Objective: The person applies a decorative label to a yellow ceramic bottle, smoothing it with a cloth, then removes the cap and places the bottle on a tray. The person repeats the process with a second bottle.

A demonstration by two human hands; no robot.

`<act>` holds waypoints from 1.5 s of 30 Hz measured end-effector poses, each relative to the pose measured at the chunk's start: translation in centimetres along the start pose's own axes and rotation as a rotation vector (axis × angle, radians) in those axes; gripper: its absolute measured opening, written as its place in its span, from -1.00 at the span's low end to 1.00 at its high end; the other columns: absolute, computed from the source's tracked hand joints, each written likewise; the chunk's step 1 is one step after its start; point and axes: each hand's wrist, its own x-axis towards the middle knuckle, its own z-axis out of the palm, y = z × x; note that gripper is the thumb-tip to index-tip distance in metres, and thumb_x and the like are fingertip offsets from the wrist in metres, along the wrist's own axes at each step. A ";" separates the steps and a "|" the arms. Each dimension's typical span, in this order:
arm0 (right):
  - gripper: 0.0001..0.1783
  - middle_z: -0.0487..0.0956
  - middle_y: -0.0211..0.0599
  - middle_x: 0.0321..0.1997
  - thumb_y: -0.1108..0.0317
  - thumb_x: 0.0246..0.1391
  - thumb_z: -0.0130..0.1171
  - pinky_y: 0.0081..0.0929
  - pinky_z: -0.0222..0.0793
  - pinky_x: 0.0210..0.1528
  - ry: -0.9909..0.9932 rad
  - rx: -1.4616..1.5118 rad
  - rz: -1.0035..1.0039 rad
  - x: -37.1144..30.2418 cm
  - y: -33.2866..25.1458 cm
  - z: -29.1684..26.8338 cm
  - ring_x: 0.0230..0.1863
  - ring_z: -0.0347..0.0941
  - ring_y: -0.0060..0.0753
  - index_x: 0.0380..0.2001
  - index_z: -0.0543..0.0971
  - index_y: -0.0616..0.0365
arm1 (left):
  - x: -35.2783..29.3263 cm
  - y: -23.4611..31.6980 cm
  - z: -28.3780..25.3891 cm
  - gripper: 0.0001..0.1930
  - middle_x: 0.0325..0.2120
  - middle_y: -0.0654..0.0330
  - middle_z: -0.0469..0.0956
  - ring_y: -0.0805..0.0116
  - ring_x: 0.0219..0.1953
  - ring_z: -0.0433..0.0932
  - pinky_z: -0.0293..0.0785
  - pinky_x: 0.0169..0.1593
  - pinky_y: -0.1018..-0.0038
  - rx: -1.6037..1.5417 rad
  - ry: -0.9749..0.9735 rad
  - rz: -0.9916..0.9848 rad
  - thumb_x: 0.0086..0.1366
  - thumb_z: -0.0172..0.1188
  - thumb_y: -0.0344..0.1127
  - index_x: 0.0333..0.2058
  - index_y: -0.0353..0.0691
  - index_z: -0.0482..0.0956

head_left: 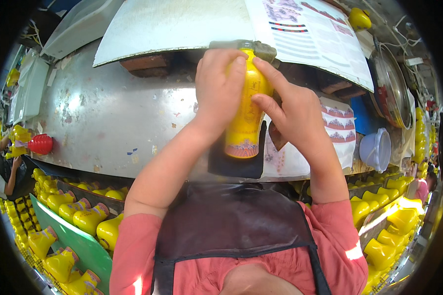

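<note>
A glossy yellow bottle [242,129] lies with its neck pointing away from me and its base toward me. Red lettering runs down its side, and a pink and blue patterned band circles the base. My left hand [218,86] is closed round its left side near the shoulder. From the right, my right hand [296,104] grips it, index fingertip by the neck and thumb on the body. A dark brown pointed piece [277,138] shows below the right palm; I cannot tell whether that hand holds it. Beneath the bottle's base lies a black cloth [231,167].
Printed decal sheets [305,34] cover a raised white board [172,27] beyond my hands. Another decal sheet [340,123] lies right, near a pale bucket [375,150]. A red ribbed object [40,144] sits at the metal table's [108,108] left edge. Several yellow bottles [91,220] crowd racks below.
</note>
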 end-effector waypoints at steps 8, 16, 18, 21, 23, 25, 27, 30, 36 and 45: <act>-0.42 0.67 -0.33 -0.40 0.00 0.27 0.26 -0.51 0.48 -0.30 -0.159 0.456 0.341 2.0 1.4 -0.6 -0.50 0.50 -0.53 0.23 0.60 0.11 | -0.2 -0.1 0.2 -0.74 -0.15 0.01 0.59 0.00 -0.02 0.51 0.39 0.13 0.15 0.017 0.035 0.004 0.44 0.10 -0.20 -0.15 -0.25 0.66; -0.44 0.66 -0.35 -0.25 0.05 0.28 0.25 -0.56 0.46 -0.10 -0.111 0.470 0.307 1.4 1.2 -0.6 -0.26 0.50 -0.57 0.21 0.60 0.18 | -1.4 -0.1 -0.4 -0.64 -0.03 -0.08 0.55 -0.06 0.07 0.50 0.40 0.20 0.17 -0.068 -0.032 0.038 0.44 0.10 -0.15 0.03 -0.31 0.57; -0.42 0.67 -0.31 -0.23 0.04 0.28 0.24 -0.54 0.47 -0.08 -0.072 0.410 0.279 1.3 1.1 -0.5 -0.24 0.51 -0.55 0.21 0.60 0.21 | -1.8 0.0 -0.3 -0.61 0.01 -0.10 0.52 -0.07 0.09 0.50 0.39 0.22 0.17 -0.034 -0.026 0.051 0.44 0.10 -0.13 0.06 -0.31 0.54; -0.38 0.69 -0.24 -0.24 -0.02 0.25 0.25 -0.49 0.49 -0.08 -0.122 0.474 0.307 1.6 1.2 -0.5 -0.24 0.54 -0.49 0.20 0.59 0.22 | -1.9 0.0 -0.3 -0.59 0.03 -0.11 0.50 -0.09 0.10 0.49 0.38 0.23 0.16 -0.058 -0.028 0.046 0.45 0.09 -0.12 0.08 -0.31 0.53; -0.35 0.69 -0.19 -0.25 -0.06 0.22 0.27 -0.45 0.50 -0.10 -0.149 0.585 0.387 1.9 1.3 -0.6 -0.27 0.56 -0.45 0.20 0.59 0.21 | -1.8 -0.1 -0.2 -0.60 0.02 -0.10 0.50 -0.09 0.10 0.49 0.37 0.24 0.16 -0.069 -0.025 0.038 0.45 0.08 -0.13 0.08 -0.31 0.53; -0.37 0.70 -0.13 -0.34 -0.06 0.19 0.25 -0.43 0.53 -0.20 -0.115 0.545 0.308 2.2 1.1 -0.8 -0.42 0.61 -0.36 0.17 0.63 0.15 | -1.8 -0.1 -0.3 -0.61 0.02 -0.09 0.50 -0.07 0.11 0.48 0.35 0.25 0.16 -0.055 -0.025 0.062 0.47 0.06 -0.14 0.08 -0.30 0.54; -0.39 0.70 -0.10 -0.41 -0.06 0.18 0.23 -0.41 0.56 -0.26 -0.081 0.411 0.278 2.3 0.8 -0.9 -0.51 0.63 -0.33 0.15 0.65 0.12 | -1.8 -0.1 -0.4 -0.63 0.04 -0.05 0.49 0.01 0.12 0.47 0.35 0.25 0.22 -0.026 -0.036 0.100 0.51 0.02 -0.16 0.09 -0.29 0.55; -0.42 0.69 -0.12 -0.42 -0.04 0.20 0.22 -0.40 0.56 -0.26 -0.105 0.237 0.290 2.3 0.8 -1.0 -0.52 0.62 -0.39 0.13 0.67 0.13 | -1.8 -0.1 -0.5 -0.64 0.08 0.01 0.47 0.13 0.12 0.47 0.36 0.25 0.32 0.019 -0.061 0.158 0.56 -0.04 -0.19 0.11 -0.28 0.57; -0.43 0.72 -0.06 -0.34 -0.06 0.21 0.23 -0.44 0.53 -0.18 -0.108 0.447 0.280 3.2 2.5 -0.4 -0.38 0.63 -0.39 0.08 0.69 0.16 | -1.9 -0.2 -0.3 -0.64 0.05 0.00 0.48 0.12 0.12 0.47 0.35 0.26 0.32 0.002 -0.031 0.176 0.56 -0.06 -0.19 0.10 -0.28 0.58; -0.39 0.66 -0.27 -0.30 0.02 0.25 0.26 -0.54 0.47 -0.23 -0.066 0.239 0.229 1.7 0.9 -0.5 -0.37 0.47 -0.60 0.18 0.60 0.28 | -1.9 -0.1 0.1 -0.64 0.01 -0.05 0.52 -0.05 0.08 0.46 0.34 0.22 0.17 -0.052 0.012 0.157 0.54 -0.01 -0.16 0.06 -0.29 0.56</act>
